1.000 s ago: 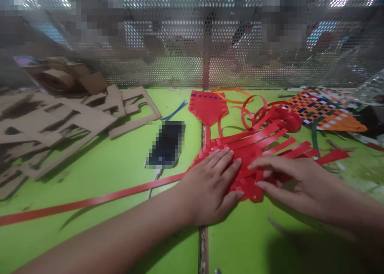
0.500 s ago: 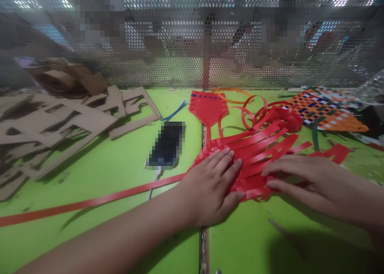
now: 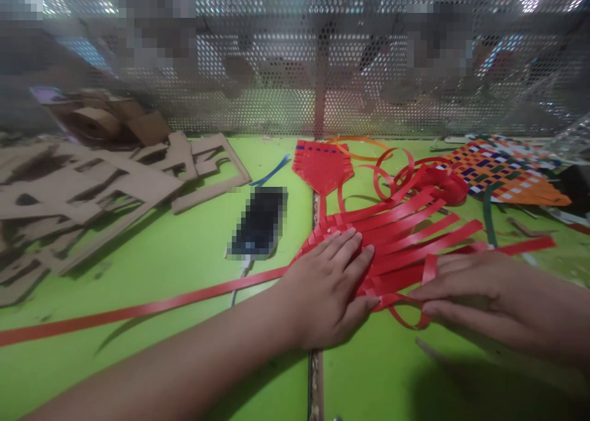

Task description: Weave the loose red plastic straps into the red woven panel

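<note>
Red plastic strips (image 3: 410,249), partly woven together at their left end, fan out over the green tabletop. My left hand (image 3: 327,286) lies flat on the woven part with its fingers stretched out, covering some of it. Between the thumb and fingers of my right hand (image 3: 479,292) a red strip (image 3: 410,319) is pinched at the near edge of the weave, where it bends into a small loop. One long red strip (image 3: 152,307) runs out leftward from under my left hand. Just beyond lies a red woven piece (image 3: 323,168) with a blue band.
A phone (image 3: 259,221) with a cable lies left of the weave. Cut cardboard pieces (image 3: 115,187) are piled at the left. An orange checkered weave (image 3: 507,172) lies far right, near curled red strips (image 3: 396,169). A perforated metal screen (image 3: 276,83) stands behind the table.
My right hand has moved a little right and toward me, pulling the pinched strip into a loop. The loose strip ends beside it have shifted. My left hand stays in place.
</note>
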`<state>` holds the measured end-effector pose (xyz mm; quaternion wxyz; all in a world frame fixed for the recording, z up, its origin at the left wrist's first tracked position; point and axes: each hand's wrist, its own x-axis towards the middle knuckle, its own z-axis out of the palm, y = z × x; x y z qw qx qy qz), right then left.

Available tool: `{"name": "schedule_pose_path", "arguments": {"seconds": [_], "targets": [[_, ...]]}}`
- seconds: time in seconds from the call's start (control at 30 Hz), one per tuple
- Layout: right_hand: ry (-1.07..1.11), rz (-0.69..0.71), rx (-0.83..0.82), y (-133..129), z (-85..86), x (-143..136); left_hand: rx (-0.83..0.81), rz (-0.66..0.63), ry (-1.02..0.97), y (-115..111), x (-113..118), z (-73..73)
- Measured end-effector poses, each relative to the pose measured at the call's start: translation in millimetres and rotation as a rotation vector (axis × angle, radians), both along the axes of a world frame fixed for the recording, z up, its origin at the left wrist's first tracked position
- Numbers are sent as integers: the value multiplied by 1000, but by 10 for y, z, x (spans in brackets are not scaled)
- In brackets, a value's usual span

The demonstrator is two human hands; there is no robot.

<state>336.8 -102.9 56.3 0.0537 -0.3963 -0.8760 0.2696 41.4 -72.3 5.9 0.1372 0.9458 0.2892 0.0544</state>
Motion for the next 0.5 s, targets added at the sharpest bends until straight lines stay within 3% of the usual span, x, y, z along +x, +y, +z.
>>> {"name": "schedule_pose_path", "arguments": {"seconds": [0.33, 0.5], "targets": [[-63, -37, -51, -57, 55, 4, -2, 0, -8, -3, 1, -3], [0, -91, -22, -116, -8, 28, 11, 7, 0, -7, 3, 0]]}}
